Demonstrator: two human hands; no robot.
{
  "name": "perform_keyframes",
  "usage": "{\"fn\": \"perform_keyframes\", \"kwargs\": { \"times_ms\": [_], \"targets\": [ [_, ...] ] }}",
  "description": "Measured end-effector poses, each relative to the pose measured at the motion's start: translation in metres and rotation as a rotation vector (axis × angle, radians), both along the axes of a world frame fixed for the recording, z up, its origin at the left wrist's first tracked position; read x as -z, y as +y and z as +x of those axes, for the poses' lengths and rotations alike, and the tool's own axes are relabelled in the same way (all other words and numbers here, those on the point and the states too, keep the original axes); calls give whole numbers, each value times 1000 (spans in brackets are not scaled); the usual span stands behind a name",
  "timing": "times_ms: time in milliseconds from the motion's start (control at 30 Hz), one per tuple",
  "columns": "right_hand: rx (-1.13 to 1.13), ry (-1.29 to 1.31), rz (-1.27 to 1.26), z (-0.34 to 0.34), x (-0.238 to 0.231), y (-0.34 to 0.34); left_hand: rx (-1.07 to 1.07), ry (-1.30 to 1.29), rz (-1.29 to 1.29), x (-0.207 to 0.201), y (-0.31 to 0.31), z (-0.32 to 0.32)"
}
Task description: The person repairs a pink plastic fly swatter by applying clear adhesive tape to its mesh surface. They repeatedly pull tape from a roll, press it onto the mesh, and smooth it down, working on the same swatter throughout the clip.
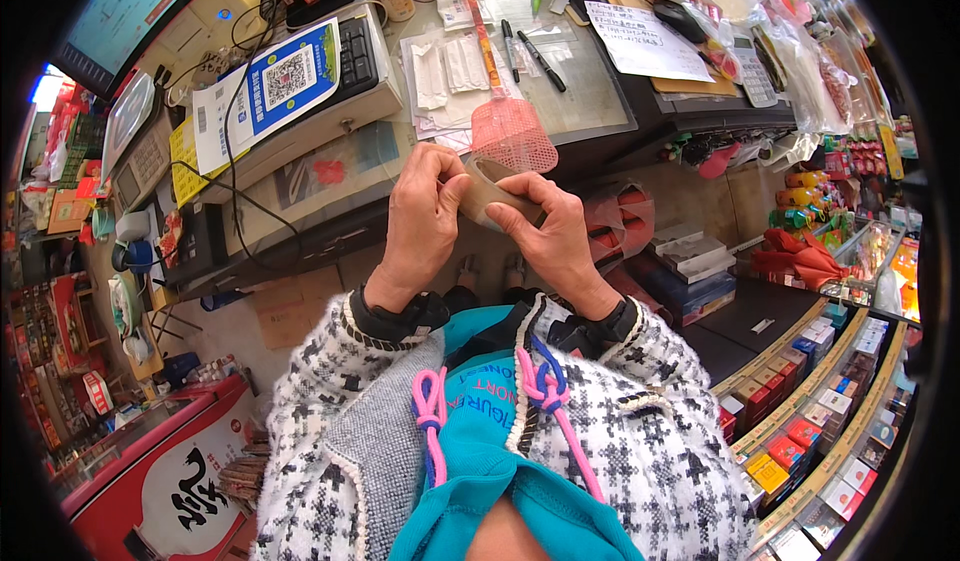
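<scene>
Between my hands, just off the counter's front edge, is a brownish roll of tape (478, 193). My left hand (425, 206) is closed, thumb and forefinger pinched at the roll's left side. My right hand (548, 226) grips its right side, with fingers over the top and the thumb in front. Part of the roll is hidden by the fingers. Right behind it lies a pink fly swatter (513, 139), its mesh head toward me and its patterned orange handle running away across the counter.
Two black markers (541, 60) and white paper packets (431, 75) lie on the glass-topped counter. A metal drawer box (345, 119) carries a keyboard and a blue code card (290, 78). At right are a handwritten sheet (645, 41), a calculator (755, 73) and shelves of small boxes (800, 431).
</scene>
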State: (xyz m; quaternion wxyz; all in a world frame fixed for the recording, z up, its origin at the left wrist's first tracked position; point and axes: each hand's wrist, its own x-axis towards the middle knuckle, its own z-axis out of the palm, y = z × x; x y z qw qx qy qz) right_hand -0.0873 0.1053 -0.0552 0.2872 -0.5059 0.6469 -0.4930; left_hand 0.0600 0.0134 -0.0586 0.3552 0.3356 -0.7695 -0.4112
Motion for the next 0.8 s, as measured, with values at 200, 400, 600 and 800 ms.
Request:
{"fn": "perform_keyframes", "kwargs": {
  "times_ms": [200, 400, 600, 800],
  "targets": [
    [-34, -194, 34, 1, 1, 1, -41, 82, 107, 6, -2, 0],
    [8, -547, 50, -1, 7, 0, -98, 282, 496, 15, -4, 9],
    [-14, -703, -55, 10, 12, -5, 143, 468, 702, 10, 18, -3],
    [151, 6, -105, 1, 2, -12, 56, 442, 710, 11, 10, -3]
  ]
}}
